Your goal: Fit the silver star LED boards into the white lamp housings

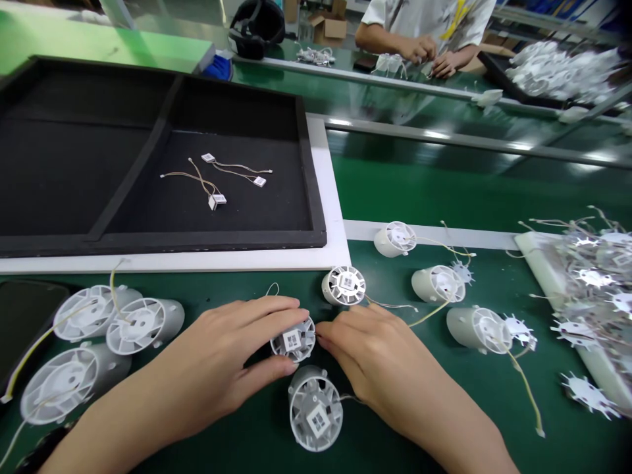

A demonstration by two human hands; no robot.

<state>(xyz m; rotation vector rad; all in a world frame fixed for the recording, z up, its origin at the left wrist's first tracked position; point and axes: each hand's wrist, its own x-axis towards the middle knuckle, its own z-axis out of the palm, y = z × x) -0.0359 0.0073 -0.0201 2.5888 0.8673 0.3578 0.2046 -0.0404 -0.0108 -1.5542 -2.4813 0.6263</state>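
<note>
My left hand (247,342) curls its fingers and thumb round a white round plastic housing (293,340) with a square coded label on its spoked face. At that housing's right edge, the fingertips of my right hand (368,345) are pinched together; what lies between them is hidden. Just below stands a larger white housing (316,411) with a similar label, a thin wire running from it under my right hand. Another labelled housing (345,285) sits just above my right hand, its wire trailing right.
White cylinders with yellow wires lie at left (143,324) and right (476,328). A black divided tray (311,191) holds small labelled boards with wires (217,199). Star-shaped white plates fill a foam tray (548,276) at right. Across the bench, a person (429,33) handles small white parts.
</note>
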